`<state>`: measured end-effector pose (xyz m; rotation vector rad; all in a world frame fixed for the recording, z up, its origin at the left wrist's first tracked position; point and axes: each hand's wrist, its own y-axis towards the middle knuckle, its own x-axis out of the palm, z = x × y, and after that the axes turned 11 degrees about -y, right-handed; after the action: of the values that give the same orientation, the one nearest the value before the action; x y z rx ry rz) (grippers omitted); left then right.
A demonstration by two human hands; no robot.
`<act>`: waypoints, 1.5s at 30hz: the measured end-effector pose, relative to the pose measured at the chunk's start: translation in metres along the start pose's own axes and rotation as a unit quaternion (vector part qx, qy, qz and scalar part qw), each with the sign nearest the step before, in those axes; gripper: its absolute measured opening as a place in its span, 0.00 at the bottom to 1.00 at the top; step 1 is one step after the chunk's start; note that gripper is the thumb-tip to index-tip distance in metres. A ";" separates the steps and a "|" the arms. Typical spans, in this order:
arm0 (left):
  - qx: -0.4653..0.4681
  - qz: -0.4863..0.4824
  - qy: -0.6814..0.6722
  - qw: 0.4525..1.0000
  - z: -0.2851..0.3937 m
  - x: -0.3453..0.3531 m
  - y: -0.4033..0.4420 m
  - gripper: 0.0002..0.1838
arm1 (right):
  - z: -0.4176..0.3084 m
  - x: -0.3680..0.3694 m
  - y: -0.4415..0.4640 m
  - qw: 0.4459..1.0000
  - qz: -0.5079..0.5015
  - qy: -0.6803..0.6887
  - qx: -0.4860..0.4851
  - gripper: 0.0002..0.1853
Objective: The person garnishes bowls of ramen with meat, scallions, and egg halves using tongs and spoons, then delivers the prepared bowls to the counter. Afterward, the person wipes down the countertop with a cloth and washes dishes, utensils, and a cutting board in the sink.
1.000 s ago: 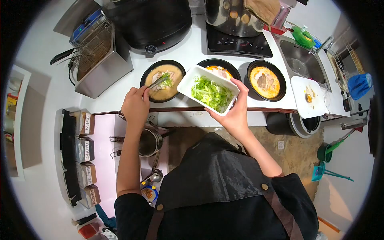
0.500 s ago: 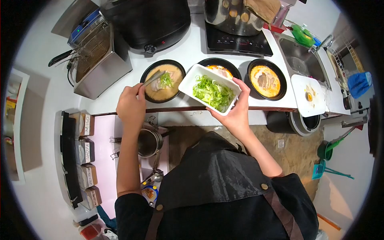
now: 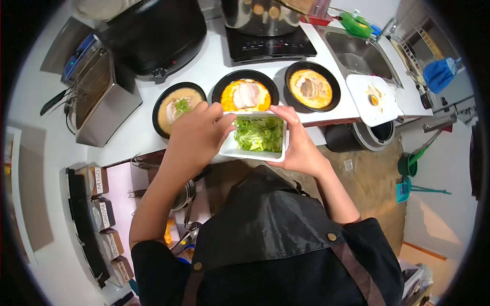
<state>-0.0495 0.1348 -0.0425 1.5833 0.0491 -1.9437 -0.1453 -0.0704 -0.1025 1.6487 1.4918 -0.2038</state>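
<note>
My right hand (image 3: pixel 301 145) grips the right end of a white rectangular tub (image 3: pixel 278 153) of sliced green onions (image 3: pixel 258 133). At the tub's left rim is my left hand (image 3: pixel 199 135), fingers closed; the slim metal utensil it held half a second ago is hidden behind them now. Beyond my left hand sits a black bowl of pale soup (image 3: pixel 166 115) with meat and green onion on top. Just past the tub, a second bowl (image 3: pixel 246 94) has orange broth and meat slices. A third bowl (image 3: pixel 312 86), with orange broth and meat, stands to its right.
A white board (image 3: pixel 375 109) with a halved egg lies right of the bowls, beside the sink (image 3: pixel 357 51). Behind them stand a black cooker (image 3: pixel 153 38) and a pot on an induction hob (image 3: pixel 270 46). At left is a fryer (image 3: pixel 109 102); labelled containers (image 3: pixel 102 214) stand below.
My left hand has moved right and down, from over the left bowl to the tub. The tub has come closer to me and levelled, uncovering the middle bowl. My view has shifted right.
</note>
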 end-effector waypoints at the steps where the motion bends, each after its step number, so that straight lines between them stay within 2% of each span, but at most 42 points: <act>1: 0.011 -0.005 0.000 1.000 0.002 0.002 0.003 0.09 | -0.001 -0.004 -0.005 1.000 0.001 -0.002 0.002 0.52; 3: 0.033 -0.015 0.002 0.999 0.005 0.005 0.009 0.08 | 0.003 -0.007 -0.015 0.999 0.018 -0.016 0.028 0.53; 4: 0.047 0.021 -0.008 0.999 0.008 0.006 0.012 0.05 | 0.006 -0.010 -0.022 0.998 0.037 -0.023 0.046 0.54; 11: 0.033 0.036 -0.019 0.999 0.019 -0.006 0.026 0.04 | 0.017 -0.009 -0.037 0.989 0.095 0.005 0.110 0.56; 14: 0.021 0.074 -0.065 0.995 0.017 -0.021 0.033 0.04 | 0.019 -0.009 -0.038 0.986 0.119 0.002 0.120 0.56; 18: 0.030 0.143 -0.018 0.989 0.011 -0.044 0.044 0.04 | 0.022 -0.007 -0.041 0.983 0.125 0.004 0.133 0.57; 21: -0.053 0.144 0.007 0.988 0.007 -0.051 0.048 0.04 | 0.024 -0.009 -0.050 0.980 0.124 -0.015 0.154 0.57; 26: -0.109 0.049 0.074 0.990 -0.025 -0.015 0.053 0.09 | 0.028 -0.015 -0.061 0.977 0.130 -0.033 0.165 0.56; 27: -0.084 0.045 0.075 0.993 -0.035 -0.003 0.052 0.09 | 0.027 -0.017 -0.061 0.976 0.132 -0.036 0.167 0.56; 29: -0.103 -0.003 0.067 0.992 -0.038 0.013 0.052 0.09 | 0.030 -0.017 -0.062 0.975 0.138 -0.043 0.168 0.56; 32: -0.086 -0.026 0.076 0.993 -0.042 0.030 0.052 0.08 | 0.034 -0.016 -0.061 0.975 0.147 -0.042 0.163 0.56; 35: -0.093 -0.036 0.076 0.992 -0.041 0.029 0.053 0.08 | 0.034 -0.015 -0.060 0.974 0.148 -0.049 0.163 0.56; 41: -0.103 0.008 0.051 0.993 -0.041 0.015 0.051 0.08 | 0.031 -0.013 -0.055 0.971 0.158 -0.022 0.180 0.56; 45: -0.108 -0.025 0.064 0.992 -0.048 0.023 0.049 0.08 | 0.031 -0.013 -0.051 0.970 0.165 -0.034 0.176 0.56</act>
<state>0.0146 0.1043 -0.0598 1.5718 0.3451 -1.8029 -0.1802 -0.1062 -0.1380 2.1245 1.1522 -0.3504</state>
